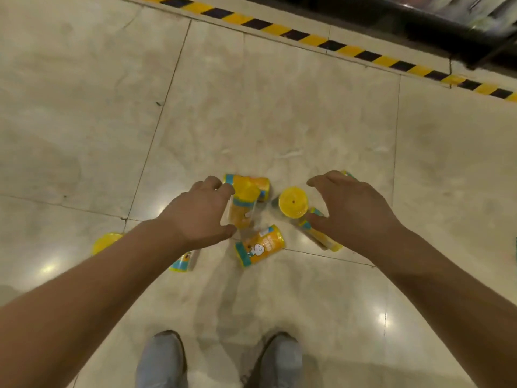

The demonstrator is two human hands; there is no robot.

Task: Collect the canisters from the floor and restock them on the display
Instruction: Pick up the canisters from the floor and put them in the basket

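Head view, looking down: both bare forearms stretch forward and down to a cluster of yellow canisters on the tiled floor (279,121). The left hand (201,214) is back-up, with fingers curled over the far side and thumb on the near side, and it grips a tilted canister (242,211) with a yellow lid, blurred. The right hand (352,208) holds nothing, fingers spread and arched like a claw. It hovers just right of an upright canister (293,202) whose lid faces the camera. Its thumb is over a lying canister (321,238); contact can't be told. A rear canister (261,184) lies on its side behind the tilted one. A cartoon-label canister (260,246) lies between the hands, nearer the feet. The left forearm partly hides a half-hidden canister (183,261) and a lid-up canister (105,242). Grey shoes (161,359) show at the bottom. Hazard tape (307,37) runs diagonally across the far floor, and a dark display base (447,26) sits top right, blurred.
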